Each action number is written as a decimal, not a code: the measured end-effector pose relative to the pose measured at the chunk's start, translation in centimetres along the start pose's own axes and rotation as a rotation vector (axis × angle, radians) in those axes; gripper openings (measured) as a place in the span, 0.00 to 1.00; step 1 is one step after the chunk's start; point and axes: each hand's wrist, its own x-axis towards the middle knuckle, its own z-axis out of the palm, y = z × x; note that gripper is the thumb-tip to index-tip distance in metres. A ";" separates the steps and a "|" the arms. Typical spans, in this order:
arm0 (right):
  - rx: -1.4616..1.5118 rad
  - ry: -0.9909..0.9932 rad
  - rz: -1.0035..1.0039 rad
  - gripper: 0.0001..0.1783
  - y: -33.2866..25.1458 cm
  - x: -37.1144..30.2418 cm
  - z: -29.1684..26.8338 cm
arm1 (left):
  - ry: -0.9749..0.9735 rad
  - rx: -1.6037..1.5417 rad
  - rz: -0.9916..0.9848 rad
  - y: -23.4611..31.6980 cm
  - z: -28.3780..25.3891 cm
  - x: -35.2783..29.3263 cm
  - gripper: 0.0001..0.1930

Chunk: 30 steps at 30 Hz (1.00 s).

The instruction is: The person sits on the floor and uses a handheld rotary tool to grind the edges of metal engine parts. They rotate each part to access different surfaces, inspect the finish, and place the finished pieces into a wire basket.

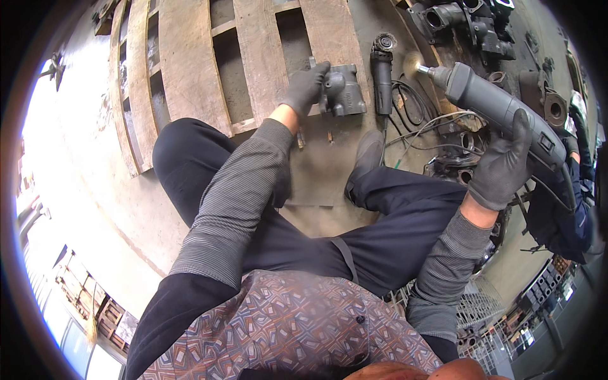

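A grey metal casting (pixel 345 92) sits on the near edge of the wooden pallet in front of me. My left hand (pixel 307 88), in a dark glove, is closed on the casting's left side, with the fingertips at its upper corner. Off to the right, my right hand (pixel 503 164), gloved too, is wrapped around the grey body of a straight grinder (pixel 484 95). This tool is raised and tilted, its round tan abrasive head (pixel 413 64) pointing left and away from me. A gap separates that head from the casting.
Just right of the casting lies an angle grinder (pixel 382 79) beside looped cables (pixel 411 104). Several dark castings (pixel 449 19) are heaped at the far right. The slatted pallet (pixel 190 57) has open gaps. Another person (pixel 560 209) is at the right edge, and a wire basket (pixel 478 304) stands behind my right arm.
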 end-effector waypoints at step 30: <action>0.197 0.053 0.101 0.21 -0.7 0.7 1.8 | 0.074 -0.526 -0.234 0.4 -0.4 -1.1 0.31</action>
